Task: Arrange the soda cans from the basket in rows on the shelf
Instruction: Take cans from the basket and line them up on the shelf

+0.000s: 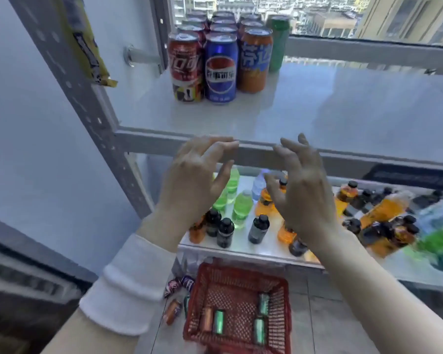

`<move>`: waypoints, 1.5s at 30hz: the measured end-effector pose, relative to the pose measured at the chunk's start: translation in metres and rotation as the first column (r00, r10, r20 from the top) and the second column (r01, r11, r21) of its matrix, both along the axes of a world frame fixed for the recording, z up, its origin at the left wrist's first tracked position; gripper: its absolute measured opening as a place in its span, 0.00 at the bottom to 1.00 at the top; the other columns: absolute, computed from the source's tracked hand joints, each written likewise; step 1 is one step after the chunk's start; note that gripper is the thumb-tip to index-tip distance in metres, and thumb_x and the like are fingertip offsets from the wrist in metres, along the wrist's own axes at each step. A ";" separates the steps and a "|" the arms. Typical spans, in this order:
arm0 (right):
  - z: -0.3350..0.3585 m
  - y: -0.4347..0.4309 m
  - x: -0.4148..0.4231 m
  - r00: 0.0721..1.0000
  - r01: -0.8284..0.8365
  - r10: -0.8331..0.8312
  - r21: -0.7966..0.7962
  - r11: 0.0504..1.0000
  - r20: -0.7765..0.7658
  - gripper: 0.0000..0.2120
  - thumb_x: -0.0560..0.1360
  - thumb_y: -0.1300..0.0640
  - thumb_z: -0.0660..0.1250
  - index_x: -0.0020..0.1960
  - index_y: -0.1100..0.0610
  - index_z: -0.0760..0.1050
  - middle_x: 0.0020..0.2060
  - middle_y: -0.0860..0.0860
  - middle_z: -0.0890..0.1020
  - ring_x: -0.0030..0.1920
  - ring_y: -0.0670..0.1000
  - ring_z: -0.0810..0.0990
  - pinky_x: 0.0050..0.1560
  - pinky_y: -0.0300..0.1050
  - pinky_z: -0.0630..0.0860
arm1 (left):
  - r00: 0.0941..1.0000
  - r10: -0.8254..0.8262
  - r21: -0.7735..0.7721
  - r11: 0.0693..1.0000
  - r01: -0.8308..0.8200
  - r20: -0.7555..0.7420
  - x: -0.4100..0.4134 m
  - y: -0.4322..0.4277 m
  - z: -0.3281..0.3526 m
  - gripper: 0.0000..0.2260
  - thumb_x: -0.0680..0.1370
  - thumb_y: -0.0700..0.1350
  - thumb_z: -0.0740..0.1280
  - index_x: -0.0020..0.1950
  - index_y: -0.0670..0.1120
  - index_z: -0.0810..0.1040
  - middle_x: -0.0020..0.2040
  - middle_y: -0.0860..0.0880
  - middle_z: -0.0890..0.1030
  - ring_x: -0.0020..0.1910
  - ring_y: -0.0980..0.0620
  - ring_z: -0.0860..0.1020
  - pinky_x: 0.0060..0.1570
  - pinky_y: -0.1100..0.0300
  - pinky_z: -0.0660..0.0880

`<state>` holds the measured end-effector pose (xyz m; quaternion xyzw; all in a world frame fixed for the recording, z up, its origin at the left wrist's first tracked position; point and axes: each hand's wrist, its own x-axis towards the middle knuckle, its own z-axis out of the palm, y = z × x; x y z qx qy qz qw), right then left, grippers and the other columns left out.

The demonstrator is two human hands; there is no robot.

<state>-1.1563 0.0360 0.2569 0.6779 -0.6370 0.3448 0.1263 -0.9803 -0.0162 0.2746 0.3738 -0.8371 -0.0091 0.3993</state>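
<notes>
- Both hands hovered empty in front of the near edge of the upper shelf (317,111), the left hand (192,182) and the right hand (302,195) each with fingers spread and loosely curled, palms facing each other, gripping nothing.
- On the shelf's far left, soda cans stood upright in rows: a red can (186,67) in front on the left, a blue can (220,69) beside it, an orange can (255,60) to the right, and a green can (279,42) farther back on the right.
- The red basket (197,297) sat on the floor below, with a few cans (218,321) lying inside.
- More cans (173,287) lay on the floor just left of the basket.
- Bottles (242,209) crowded the lower shelf.
</notes>
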 end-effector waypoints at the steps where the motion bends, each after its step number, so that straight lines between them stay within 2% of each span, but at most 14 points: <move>1: -0.011 0.015 -0.003 1.000 -0.005 0.005 0.012 1.000 -0.020 0.21 0.74 0.53 0.60 0.62 0.65 0.73 0.59 0.62 0.76 0.66 0.64 0.70 0.65 0.57 0.69 | 1.000 0.011 0.036 0.999 -0.012 0.016 0.000 0.014 -0.015 0.12 0.75 0.44 0.63 0.56 0.44 0.79 0.56 0.48 0.80 0.56 0.47 0.77 0.59 0.53 0.70; 6: -0.077 0.089 -0.011 0.998 0.017 -0.007 0.173 0.985 -0.055 0.19 0.72 0.59 0.69 0.61 0.65 0.74 0.58 0.62 0.77 0.65 0.65 0.70 0.65 0.60 0.69 | 0.992 -0.014 0.212 0.977 -0.013 0.128 -0.004 0.077 -0.089 0.14 0.75 0.45 0.60 0.55 0.42 0.80 0.53 0.45 0.81 0.55 0.47 0.78 0.57 0.52 0.74; 9: -0.119 0.116 -0.012 0.998 0.014 0.003 0.319 0.948 -0.056 0.21 0.70 0.60 0.72 0.61 0.65 0.74 0.58 0.62 0.77 0.65 0.65 0.71 0.63 0.61 0.70 | 0.985 -0.024 0.325 0.945 -0.034 0.173 -0.004 0.105 -0.134 0.15 0.75 0.47 0.59 0.54 0.44 0.80 0.53 0.48 0.81 0.56 0.49 0.77 0.58 0.57 0.70; 16: -0.225 0.140 0.004 0.999 0.031 -0.015 0.596 0.802 -0.030 0.23 0.65 0.59 0.76 0.58 0.66 0.77 0.54 0.61 0.80 0.61 0.66 0.75 0.61 0.63 0.72 | 0.961 -0.050 0.601 0.789 -0.129 0.272 0.012 0.135 -0.250 0.16 0.72 0.49 0.58 0.50 0.46 0.81 0.48 0.50 0.82 0.49 0.49 0.80 0.49 0.55 0.75; 19: -0.277 0.144 0.012 0.997 -0.002 -0.059 0.729 0.685 0.058 0.24 0.64 0.58 0.77 0.57 0.65 0.77 0.53 0.60 0.80 0.60 0.65 0.76 0.60 0.60 0.73 | 0.956 -0.051 0.738 0.649 -0.187 0.288 0.024 0.139 -0.307 0.10 0.72 0.45 0.63 0.49 0.46 0.81 0.47 0.50 0.82 0.46 0.47 0.81 0.46 0.56 0.75; 23: -0.358 0.138 0.019 0.942 -0.063 -0.264 0.880 0.471 0.209 0.27 0.72 0.48 0.69 0.66 0.60 0.70 0.61 0.54 0.75 0.65 0.55 0.71 0.64 0.45 0.67 | 0.951 -0.040 0.884 0.383 -0.270 0.307 0.033 0.140 -0.399 0.13 0.77 0.44 0.64 0.61 0.47 0.76 0.58 0.50 0.77 0.58 0.51 0.74 0.60 0.60 0.68; 26: -0.443 0.125 0.023 0.839 -0.155 -0.458 0.935 0.318 0.294 0.31 0.71 0.45 0.69 0.68 0.58 0.67 0.64 0.52 0.74 0.66 0.51 0.70 0.64 0.41 0.65 | 0.964 0.025 0.957 0.115 -0.265 0.264 0.030 0.139 -0.488 0.14 0.77 0.43 0.64 0.62 0.46 0.74 0.59 0.49 0.76 0.53 0.55 0.75 0.55 0.65 0.68; 29: -0.548 0.112 0.024 0.720 -0.282 -0.610 0.943 0.178 0.330 0.33 0.69 0.44 0.72 0.67 0.58 0.68 0.60 0.53 0.77 0.62 0.52 0.75 0.63 0.43 0.69 | 0.963 0.001 0.963 -0.002 -0.270 0.270 0.024 0.134 -0.592 0.14 0.76 0.43 0.65 0.62 0.44 0.74 0.59 0.47 0.78 0.56 0.50 0.77 0.57 0.61 0.70; 32: -0.665 0.096 0.021 0.676 -0.356 -0.661 0.930 0.095 0.326 0.35 0.68 0.46 0.73 0.68 0.60 0.65 0.61 0.55 0.77 0.61 0.54 0.75 0.62 0.43 0.70 | 0.938 -0.136 0.948 0.056 -0.314 0.319 0.018 0.115 -0.698 0.15 0.77 0.44 0.65 0.63 0.42 0.74 0.58 0.44 0.79 0.60 0.45 0.75 0.55 0.59 0.68; 36: -0.800 0.074 0.013 0.749 -0.394 -0.588 0.919 -0.026 0.305 0.34 0.68 0.46 0.73 0.67 0.60 0.68 0.62 0.54 0.76 0.62 0.55 0.75 0.56 0.39 0.69 | 0.904 -0.213 0.926 0.154 -0.344 0.371 0.003 0.070 -0.820 0.17 0.77 0.44 0.65 0.63 0.39 0.73 0.59 0.40 0.78 0.60 0.42 0.75 0.57 0.57 0.67; 40: -0.891 0.063 0.016 0.860 -0.344 -0.430 0.935 -0.088 0.276 0.32 0.66 0.40 0.72 0.61 0.59 0.72 0.47 0.51 0.75 0.47 0.50 0.74 0.39 0.40 0.68 | 0.808 -0.355 0.865 0.368 -0.341 0.470 -0.019 0.028 -0.899 0.21 0.77 0.51 0.64 0.67 0.42 0.70 0.61 0.40 0.76 0.61 0.41 0.73 0.60 0.53 0.70; 41: -0.908 0.062 0.019 0.875 -0.340 -0.405 0.933 -0.120 0.267 0.33 0.65 0.37 0.71 0.60 0.59 0.73 0.48 0.50 0.75 0.47 0.50 0.73 0.41 0.40 0.69 | 0.746 -0.419 0.837 0.430 -0.339 0.518 -0.025 0.022 -0.910 0.23 0.77 0.54 0.63 0.67 0.43 0.69 0.62 0.40 0.75 0.61 0.42 0.72 0.60 0.53 0.70; 43: -0.937 0.059 0.026 0.857 -0.388 -0.424 0.909 -0.155 0.293 0.38 0.64 0.34 0.70 0.63 0.60 0.71 0.56 0.52 0.78 0.54 0.52 0.77 0.53 0.42 0.73 | 0.600 -0.515 0.777 0.533 -0.334 0.612 -0.033 0.013 -0.927 0.25 0.77 0.60 0.60 0.66 0.45 0.69 0.62 0.42 0.75 0.61 0.42 0.72 0.59 0.52 0.69; 45: -0.951 0.057 0.034 0.805 -0.454 -0.489 0.880 -0.142 0.336 0.43 0.63 0.35 0.71 0.69 0.59 0.67 0.64 0.53 0.75 0.62 0.54 0.75 0.63 0.44 0.71 | 0.471 -0.578 0.744 0.561 -0.362 0.666 -0.038 0.009 -0.944 0.29 0.75 0.66 0.57 0.65 0.45 0.70 0.61 0.44 0.76 0.60 0.43 0.73 0.60 0.51 0.68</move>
